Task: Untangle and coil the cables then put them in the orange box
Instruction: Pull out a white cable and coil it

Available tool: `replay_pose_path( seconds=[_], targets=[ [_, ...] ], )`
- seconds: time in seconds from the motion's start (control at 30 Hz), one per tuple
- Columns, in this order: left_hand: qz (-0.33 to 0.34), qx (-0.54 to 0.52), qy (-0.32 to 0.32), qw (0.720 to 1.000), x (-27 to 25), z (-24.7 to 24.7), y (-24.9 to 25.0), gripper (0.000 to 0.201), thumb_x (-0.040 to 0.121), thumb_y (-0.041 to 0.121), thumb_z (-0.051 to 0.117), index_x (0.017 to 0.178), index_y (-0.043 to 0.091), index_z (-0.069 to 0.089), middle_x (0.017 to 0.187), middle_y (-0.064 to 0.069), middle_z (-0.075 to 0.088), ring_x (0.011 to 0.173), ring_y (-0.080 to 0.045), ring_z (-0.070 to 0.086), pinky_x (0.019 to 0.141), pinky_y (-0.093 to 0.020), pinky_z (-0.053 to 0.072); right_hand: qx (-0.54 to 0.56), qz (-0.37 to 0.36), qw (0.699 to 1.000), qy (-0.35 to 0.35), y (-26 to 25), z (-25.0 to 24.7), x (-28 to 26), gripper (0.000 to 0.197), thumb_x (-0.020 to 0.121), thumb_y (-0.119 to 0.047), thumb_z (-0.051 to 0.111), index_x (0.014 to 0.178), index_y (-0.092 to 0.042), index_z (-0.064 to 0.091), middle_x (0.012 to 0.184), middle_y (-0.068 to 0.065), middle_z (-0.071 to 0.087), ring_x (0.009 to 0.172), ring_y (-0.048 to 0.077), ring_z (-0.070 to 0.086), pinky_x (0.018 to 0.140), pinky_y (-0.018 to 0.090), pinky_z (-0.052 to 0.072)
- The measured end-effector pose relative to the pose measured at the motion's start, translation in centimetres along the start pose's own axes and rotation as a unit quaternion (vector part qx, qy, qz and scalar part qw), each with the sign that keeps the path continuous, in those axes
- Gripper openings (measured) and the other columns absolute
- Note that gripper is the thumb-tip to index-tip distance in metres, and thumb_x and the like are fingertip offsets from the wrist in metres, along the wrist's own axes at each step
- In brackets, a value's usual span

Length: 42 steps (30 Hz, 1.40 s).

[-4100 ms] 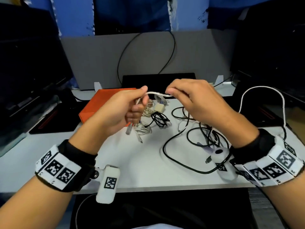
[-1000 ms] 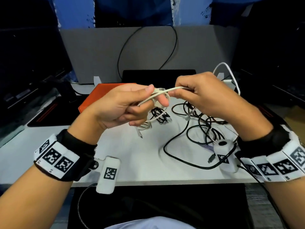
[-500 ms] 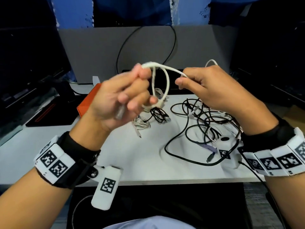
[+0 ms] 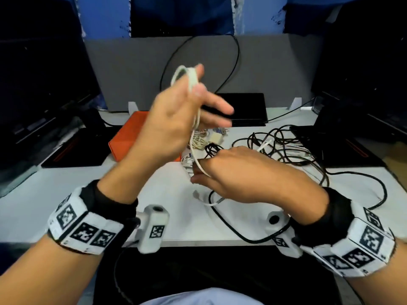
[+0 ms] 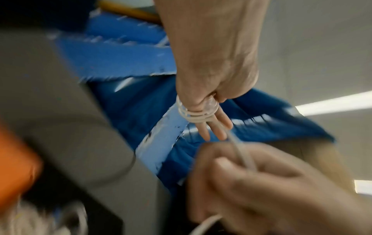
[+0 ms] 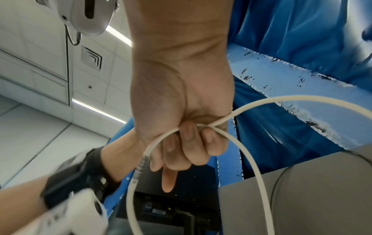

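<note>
Left wrist view motion-blurred; orange box [image 4: 130, 137] partly hidden.

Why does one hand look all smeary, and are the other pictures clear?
Head view: the raised left hand is motion-blurred; the right hand is sharper. Left wrist view: smeared nearly everywhere. Right wrist view: the white cable is crisp; ceiling lights glare.
</note>
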State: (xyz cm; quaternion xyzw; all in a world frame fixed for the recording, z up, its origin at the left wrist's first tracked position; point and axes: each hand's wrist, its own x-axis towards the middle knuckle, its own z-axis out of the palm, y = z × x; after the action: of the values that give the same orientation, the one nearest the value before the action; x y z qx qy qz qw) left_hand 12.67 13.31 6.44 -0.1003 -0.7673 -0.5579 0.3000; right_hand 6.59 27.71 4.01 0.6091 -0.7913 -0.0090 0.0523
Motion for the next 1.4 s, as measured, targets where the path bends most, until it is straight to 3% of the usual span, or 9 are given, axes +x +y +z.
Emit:
replay_pose_path(
  seconds=[0.2, 0.4, 0.47, 0.63, 0.77, 0.87, 0.93, 1.03, 1.4],
  targets=[
    [-0.045, 0.311, -0.244, 0.918, -0.2, -1.6, 0.1, 0.031, 0.112, 0.028, 0.034, 0.099, 0.026, 0.062, 0.075, 0.022, 0.072, 0.057, -0.021, 0.067, 0.074, -0.039, 0.056, 0.049, 0.038, 0.997, 0.053, 3.0, -2.6, -1.8, 0.03, 0.1, -0.056, 0.047, 0.077, -0.039, 0.058, 0.057, -0.011, 0.046, 0.058, 0.007, 0.045, 0.059, 0.032, 0.034],
    [-0.146, 0.033, -0.351, 0.924, -0.3, -3.5, -0.8, 0.044, 0.106, 0.034, 0.041, 0.086, 0.006, 0.068, 0.05, 0.003, 0.039, 0.042, -0.019, 0.027, 0.045, -0.028, 0.025, 0.178, 0.028, 0.97, 0.16, 6.9, -4.3, -3.2, 0.039, 0.087, -0.065, 0.061, 0.076, -0.029, 0.07, 0.067, -0.004, 0.063, 0.062, 0.015, 0.057, 0.056, 0.038, 0.046],
    [-0.157, -0.119, -0.345, 0.918, -0.4, -3.9, -1.1, 0.039, 0.104, 0.033, 0.048, 0.105, 0.003, 0.072, 0.051, 0.004, 0.028, 0.04, -0.013, 0.022, 0.044, -0.025, 0.022, 0.21, 0.051, 0.954, 0.209, 8.5, -4.4, -3.8, 0.037, 0.087, -0.058, 0.066, 0.072, -0.024, 0.069, 0.064, 0.001, 0.06, 0.058, 0.019, 0.054, 0.056, 0.039, 0.043],
    [-0.163, -0.326, -0.25, 0.897, 0.1, -3.3, -1.4, 0.032, 0.097, 0.046, 0.057, 0.088, 0.017, 0.066, 0.052, 0.01, 0.02, 0.034, -0.008, 0.014, 0.04, -0.023, 0.016, 0.179, 0.174, 0.946, 0.205, 12.0, -3.4, -3.7, 0.041, 0.096, -0.053, 0.06, 0.076, -0.019, 0.068, 0.056, -0.004, 0.055, 0.05, 0.008, 0.047, 0.055, 0.031, 0.038],
    [-0.189, -0.322, -0.18, 0.91, 0.2, -1.8, -1.4, 0.032, 0.1, 0.043, 0.046, 0.082, 0.02, 0.058, 0.053, 0.009, 0.015, 0.035, -0.008, 0.011, 0.041, -0.023, 0.014, 0.076, 0.223, 0.972, 0.011, 11.6, -2.9, -3.4, 0.059, 0.094, -0.056, 0.061, 0.149, -0.041, 0.044, 0.132, -0.005, 0.063, 0.115, 0.01, 0.059, 0.1, 0.037, 0.046],
    [-0.191, -0.309, -0.168, 0.916, -0.1, -0.7, -1.4, 0.033, 0.106, 0.036, 0.039, 0.083, 0.019, 0.054, 0.053, 0.008, 0.016, 0.035, -0.008, 0.012, 0.04, -0.024, 0.014, 0.276, 0.098, 0.954, 0.06, 8.9, -3.0, -2.7, 0.081, 0.093, -0.054, 0.058, 0.161, -0.045, 0.016, 0.159, -0.019, 0.037, 0.132, -0.012, 0.042, 0.117, 0.031, 0.031],
    [-0.184, -0.32, -0.17, 0.914, -0.2, -0.3, -1.2, 0.032, 0.105, 0.036, 0.039, 0.082, 0.019, 0.053, 0.051, 0.009, 0.016, 0.034, -0.008, 0.013, 0.039, -0.023, 0.015, 0.415, 0.033, 0.898, 0.141, 6.9, -2.4, -1.5, 0.068, 0.092, -0.058, 0.051, 0.156, -0.041, 0.035, 0.151, -0.016, 0.05, 0.135, -0.003, 0.048, 0.116, 0.035, 0.038],
    [-0.183, -0.352, -0.18, 0.9, -0.4, 0.2, -0.9, 0.031, 0.104, 0.037, 0.037, 0.083, 0.018, 0.051, 0.05, 0.008, 0.017, 0.033, -0.008, 0.016, 0.04, -0.02, 0.022, 0.391, 0.025, 0.88, 0.269, 4.3, -1.2, -0.1, 0.033, 0.106, -0.051, 0.038, 0.114, -0.031, 0.064, 0.099, -0.008, 0.069, 0.09, 0.011, 0.066, 0.083, 0.046, 0.054],
    [-0.209, -0.422, -0.298, 0.83, -0.6, 0.2, -0.5, 0.046, 0.107, 0.036, 0.028, 0.078, 0.015, 0.058, 0.042, 0.006, 0.04, 0.048, -0.014, 0.056, 0.086, -0.036, 0.054, 0.232, 0.051, 0.913, 0.331, 3.9, -1.3, -0.6, 0.036, 0.105, -0.052, 0.029, 0.089, -0.023, 0.044, 0.066, 0.002, 0.058, 0.064, 0.018, 0.054, 0.057, 0.035, 0.041]
  ],
)
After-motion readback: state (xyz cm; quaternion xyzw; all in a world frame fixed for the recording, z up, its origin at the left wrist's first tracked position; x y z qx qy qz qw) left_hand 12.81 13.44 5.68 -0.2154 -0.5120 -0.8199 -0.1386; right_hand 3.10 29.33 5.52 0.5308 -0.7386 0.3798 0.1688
